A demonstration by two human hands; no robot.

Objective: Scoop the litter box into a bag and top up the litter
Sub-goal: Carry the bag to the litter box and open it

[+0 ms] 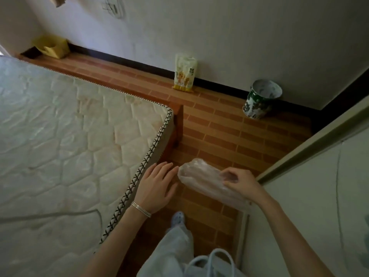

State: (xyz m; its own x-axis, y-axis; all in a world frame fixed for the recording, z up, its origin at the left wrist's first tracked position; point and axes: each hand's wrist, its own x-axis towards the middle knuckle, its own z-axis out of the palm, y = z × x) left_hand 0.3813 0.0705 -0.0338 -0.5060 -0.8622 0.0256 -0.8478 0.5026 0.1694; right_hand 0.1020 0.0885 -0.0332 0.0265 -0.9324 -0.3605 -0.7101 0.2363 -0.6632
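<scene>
Clear plastic bag (199,176), bunched into a loose roll, was gripped in my right hand (243,184), thumb and fingers curled round the end nearer me. My left hand (155,188) lay flat beside it, fingers straight and holding nothing, its fingertips just beside the bag's far end; whether they touched the plastic could not be told. A thin bracelet (140,209) sat on that wrist.

Step in hand, as I judged it: readying the bag, before any scooping. No litter box and no scoop appeared anywhere in view. The next move called for the left hand to find the bag's mouth and pull it open against the right hand's hold. Thin film of this kind tends to cling to itself, so the edges would likely need rubbing apart.

Beneath both hands ran a floor (219,126) patterned in reddish-brown brick-like strips. Left of my left hand lay a bare quilted mattress (69,126), its corner just beyond the fingertips. Right of my right hand stood a pale panel (319,206), perhaps a door. Well beyond both hands, against the white wall (219,37), a yellow-and-white pouch (184,72) stood upright, possibly the fresh litter, its print too small to read. Further right stood a green-and-white container (261,98), open at the top.
</scene>
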